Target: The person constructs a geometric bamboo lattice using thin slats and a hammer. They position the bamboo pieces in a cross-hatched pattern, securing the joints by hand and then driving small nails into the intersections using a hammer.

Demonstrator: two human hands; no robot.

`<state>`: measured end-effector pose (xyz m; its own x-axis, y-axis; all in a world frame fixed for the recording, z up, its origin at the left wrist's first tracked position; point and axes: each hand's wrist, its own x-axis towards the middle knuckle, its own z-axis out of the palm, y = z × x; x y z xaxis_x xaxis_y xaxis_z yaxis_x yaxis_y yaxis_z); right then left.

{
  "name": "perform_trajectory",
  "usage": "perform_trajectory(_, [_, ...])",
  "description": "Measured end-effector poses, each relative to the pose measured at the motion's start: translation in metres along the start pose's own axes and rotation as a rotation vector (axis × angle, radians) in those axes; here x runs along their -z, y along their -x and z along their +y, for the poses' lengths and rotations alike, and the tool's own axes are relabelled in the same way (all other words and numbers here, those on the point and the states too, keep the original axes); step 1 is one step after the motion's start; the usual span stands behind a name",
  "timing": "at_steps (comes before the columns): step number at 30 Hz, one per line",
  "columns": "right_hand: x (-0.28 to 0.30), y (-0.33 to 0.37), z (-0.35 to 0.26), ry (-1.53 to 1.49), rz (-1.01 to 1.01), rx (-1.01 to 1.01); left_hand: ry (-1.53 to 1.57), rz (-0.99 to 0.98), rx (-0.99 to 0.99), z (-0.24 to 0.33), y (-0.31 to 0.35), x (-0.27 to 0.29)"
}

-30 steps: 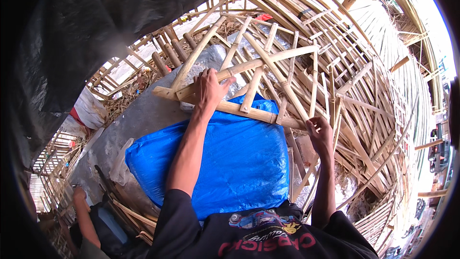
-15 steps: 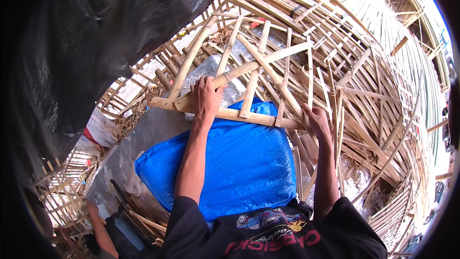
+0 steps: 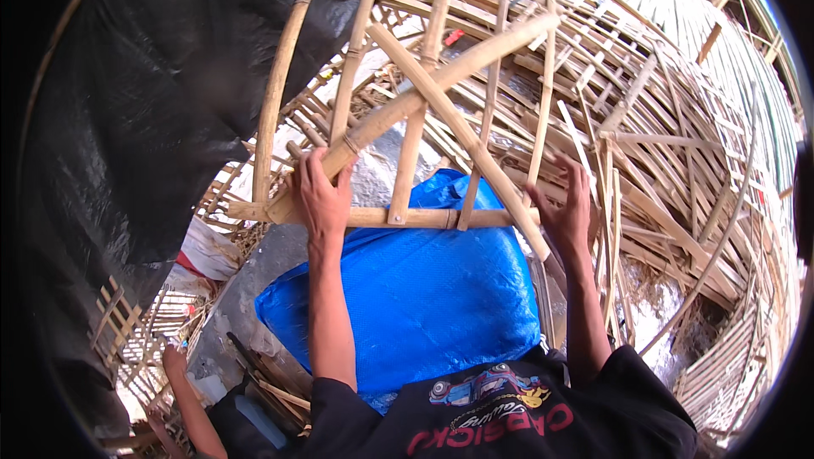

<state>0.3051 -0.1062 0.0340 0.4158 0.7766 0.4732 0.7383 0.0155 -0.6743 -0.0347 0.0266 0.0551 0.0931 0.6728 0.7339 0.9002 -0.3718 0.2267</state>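
A bamboo frame (image 3: 407, 218) of nailed slats stands tilted up before me, with several uprights and a bottom rail. Two loose-looking slats cross over it: one long diagonal slat (image 3: 487, 56) rises to the right, and another slat (image 3: 500, 172) slopes down to the right. My left hand (image 3: 323, 203) grips the lower end of the rising slat close to the bottom rail's left part. Beside the rail's right end, my right hand (image 3: 566, 215) is raised with fingers apart, next to the other slat's lower end. A blue plastic sheet (image 3: 424, 298) covers my lap beneath the frame.
A large pile of split bamboo (image 3: 653, 196) lies to the right. Black plastic sheeting (image 3: 127, 103) hangs at the left. Another person's arm (image 3: 193, 404) shows at the lower left, by bamboo lattice pieces (image 3: 114, 323).
The bamboo frame has tipped upright, its top rising toward the upper left. My left hand has shifted left with it; my right hand has loosened its fingers from the right end.
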Motion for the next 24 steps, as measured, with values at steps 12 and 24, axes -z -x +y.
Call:
perform_trajectory(12, [-0.050, 0.004, -0.027, -0.229, -0.314, 0.018, 0.072, 0.102, -0.014, -0.015, 0.026, -0.010])
perform_trajectory(24, [-0.053, -0.047, -0.090, -0.586, -0.201, -0.005, 0.139, 0.234, -0.091, -0.019, 0.035, -0.018])
